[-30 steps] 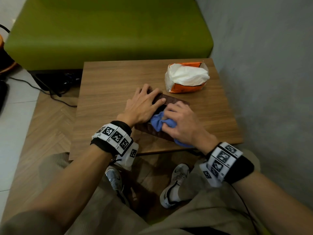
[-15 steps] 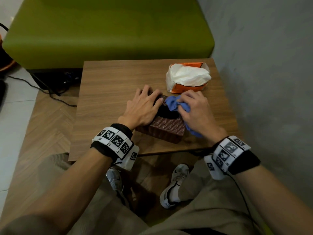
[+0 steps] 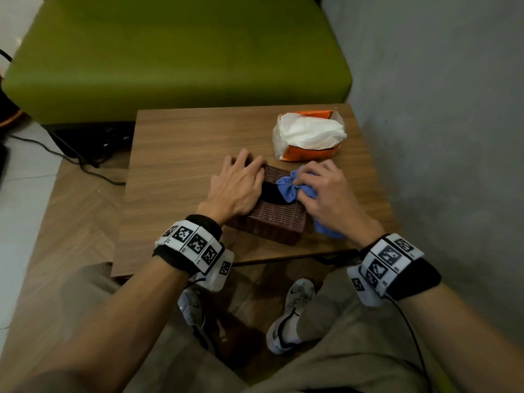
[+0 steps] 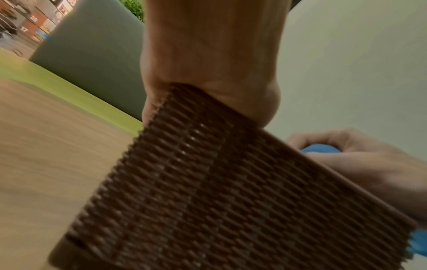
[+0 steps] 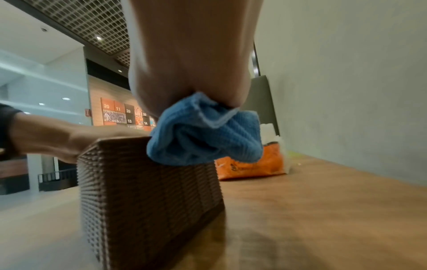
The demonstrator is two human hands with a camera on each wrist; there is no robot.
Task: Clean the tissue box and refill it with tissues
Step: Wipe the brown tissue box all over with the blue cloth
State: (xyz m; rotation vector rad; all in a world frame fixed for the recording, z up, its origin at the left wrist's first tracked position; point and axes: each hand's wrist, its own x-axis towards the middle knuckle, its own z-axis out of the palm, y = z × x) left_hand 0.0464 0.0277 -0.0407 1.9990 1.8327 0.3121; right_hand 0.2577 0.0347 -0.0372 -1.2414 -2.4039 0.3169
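Tissue box (image 3: 276, 219), brown and woven, sits on the counter (image 3: 175, 154) near its front edge, dark oval opening facing up. My left hand (image 3: 236, 188) lies palm-down over its left half, fingers (image 3: 246, 163) nearly straight and spread, pressing the top and gripping nothing. My right hand (image 3: 329, 191) curls its fingers (image 3: 314, 170) round a bunched blue cloth (image 3: 287, 190), held against the top beside the opening. An orange tissue pack (image 3: 309, 134) lies just beyond.

Left hand (image 3: 238, 188) palm down, fingers extended; right hand (image 3: 326, 191) just beside it, fingers curled, pinching a cloth (image 3: 286, 189). Both forearms reach forward.
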